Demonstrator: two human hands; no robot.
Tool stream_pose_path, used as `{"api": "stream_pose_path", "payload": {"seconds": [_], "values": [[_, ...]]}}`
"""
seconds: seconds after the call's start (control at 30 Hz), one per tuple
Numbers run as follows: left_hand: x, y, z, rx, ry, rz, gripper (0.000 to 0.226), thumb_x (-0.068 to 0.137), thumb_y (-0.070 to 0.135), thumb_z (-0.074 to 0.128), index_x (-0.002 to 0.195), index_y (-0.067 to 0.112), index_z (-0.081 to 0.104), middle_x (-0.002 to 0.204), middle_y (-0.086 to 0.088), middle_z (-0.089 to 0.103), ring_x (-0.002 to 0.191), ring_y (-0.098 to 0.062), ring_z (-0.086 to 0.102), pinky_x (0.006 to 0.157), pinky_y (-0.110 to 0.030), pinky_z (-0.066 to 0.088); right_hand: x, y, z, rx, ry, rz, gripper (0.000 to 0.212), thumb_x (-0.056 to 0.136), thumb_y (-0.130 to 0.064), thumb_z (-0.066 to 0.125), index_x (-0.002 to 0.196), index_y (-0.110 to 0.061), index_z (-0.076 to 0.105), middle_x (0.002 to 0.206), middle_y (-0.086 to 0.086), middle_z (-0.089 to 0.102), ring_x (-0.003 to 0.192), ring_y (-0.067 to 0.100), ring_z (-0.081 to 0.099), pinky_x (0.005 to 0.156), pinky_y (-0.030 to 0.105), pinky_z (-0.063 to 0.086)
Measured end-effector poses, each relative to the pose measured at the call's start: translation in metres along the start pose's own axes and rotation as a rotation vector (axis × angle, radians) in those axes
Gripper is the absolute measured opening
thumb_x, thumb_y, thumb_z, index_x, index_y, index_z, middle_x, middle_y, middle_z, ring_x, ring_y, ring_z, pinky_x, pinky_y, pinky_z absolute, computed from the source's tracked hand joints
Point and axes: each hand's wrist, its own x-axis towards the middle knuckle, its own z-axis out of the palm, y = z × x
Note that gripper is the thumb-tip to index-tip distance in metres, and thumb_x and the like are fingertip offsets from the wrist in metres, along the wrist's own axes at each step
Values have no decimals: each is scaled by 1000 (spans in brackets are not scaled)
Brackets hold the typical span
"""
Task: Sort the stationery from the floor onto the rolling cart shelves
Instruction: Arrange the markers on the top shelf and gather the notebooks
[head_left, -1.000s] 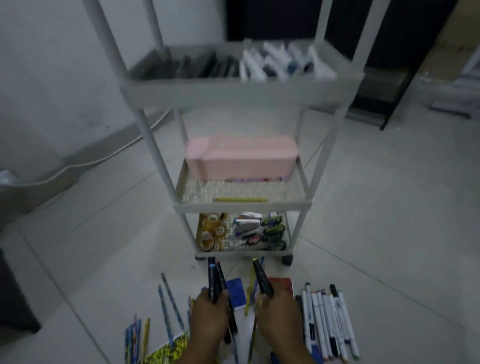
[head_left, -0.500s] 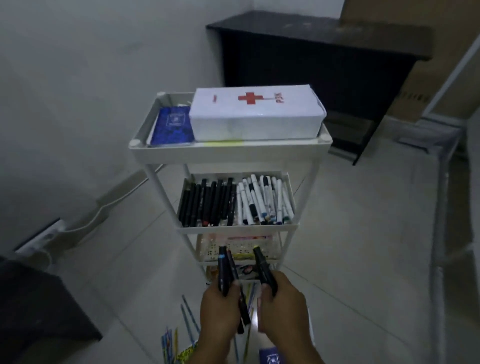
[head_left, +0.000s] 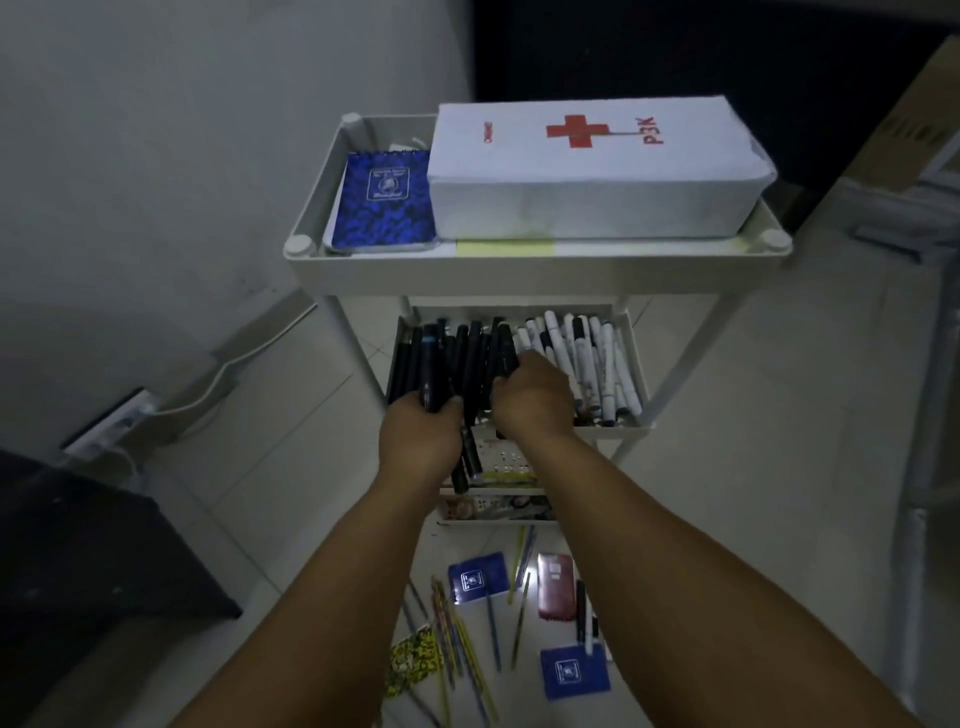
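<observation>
A white rolling cart stands in front of me. Its second shelf holds black markers on the left and white markers on the right. My left hand grips a few black markers, their tips over the black pile. My right hand is closed on another black marker at the middle of that shelf. On the floor below lie pencils, small blue notebooks and a pink item.
The top shelf carries a white first-aid box and a blue spiral notepad. A grey wall with a cable and power strip is on the left. A dark object sits at lower left, a white frame at right.
Both hands rose from the floor with the black markers and reached forward to the second shelf. My view lifted from the lower shelves to the cart's top.
</observation>
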Motion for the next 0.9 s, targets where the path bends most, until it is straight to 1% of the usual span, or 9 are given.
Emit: {"api": "stream_pose_path", "payload": {"seconds": [0.1, 0.2, 0.27, 0.37, 0.47, 0.57, 0.7, 0.8, 0.9], "values": [[27, 9, 6, 55, 12, 33, 24, 94, 21, 59, 116, 12, 62, 100, -1, 65, 89, -18, 62, 75, -26, 49, 15, -11, 7, -11, 6, 36, 44, 96, -23, 55, 136, -6, 45, 133, 12, 56, 118, 27, 56, 89, 30, 47], [51, 17, 13, 149, 39, 30, 23, 92, 19, 60, 110, 6, 65, 105, -12, 70, 91, -26, 66, 82, -36, 56, 24, -11, 15, 43, 42, -2, 46, 96, -31, 56, 134, -5, 47, 131, 13, 57, 117, 28, 56, 88, 32, 46], [63, 22, 16, 265, 68, 17, 23, 91, 19, 61, 104, 2, 67, 102, -14, 70, 92, -29, 67, 81, -34, 56, 27, -5, 20, 63, 74, -25, 44, 97, -34, 53, 131, -6, 49, 126, 13, 60, 113, 28, 58, 88, 33, 47], [75, 29, 22, 442, 81, 4, 19, 91, 20, 59, 95, 3, 67, 88, -10, 63, 82, -25, 62, 65, -27, 47, 25, 13, 28, 101, 119, -127, 34, 98, -26, 51, 123, -4, 55, 114, 15, 64, 101, 25, 61, 81, 29, 48], [84, 26, 29, 523, 86, 4, 18, 89, 19, 60, 88, 2, 66, 93, -13, 68, 72, -20, 55, 54, -24, 40, 16, 31, 38, 114, 212, -311, 27, 96, -13, 53, 119, 0, 60, 104, 16, 66, 93, 26, 61, 74, 25, 43], [88, 22, 32, 533, 137, 57, 27, 91, 25, 59, 99, 1, 66, 103, -15, 69, 84, -25, 63, 63, -25, 41, 13, 40, 45, 99, 256, -421, 27, 94, -10, 56, 116, 2, 64, 100, 17, 68, 92, 29, 63, 77, 26, 45], [92, 14, 29, 509, 230, 78, 39, 91, 32, 58, 120, 7, 52, 116, -14, 64, 107, -32, 60, 81, -31, 45, 8, 42, 44, 94, 289, -499, 25, 91, -9, 60, 114, -1, 66, 100, 18, 68, 89, 27, 63, 75, 24, 44], [100, 8, 30, 607, 255, 73, 38, 91, 35, 53, 118, 9, 57, 120, -16, 59, 115, -33, 52, 93, -36, 41, 5, 45, 44, 59, 291, -524, 26, 89, -11, 63, 113, -3, 69, 99, 16, 68, 87, 26, 63, 73, 20, 39], [103, 4, 31, 670, 271, 51, 38, 93, 35, 49, 119, 7, 57, 125, -18, 53, 120, -33, 43, 99, -37, 35, 3, 48, 45, 55, 264, -564, 22, 88, -13, 62, 106, -6, 72, 93, 14, 68, 83, 25, 63, 71, 22, 43]]}}
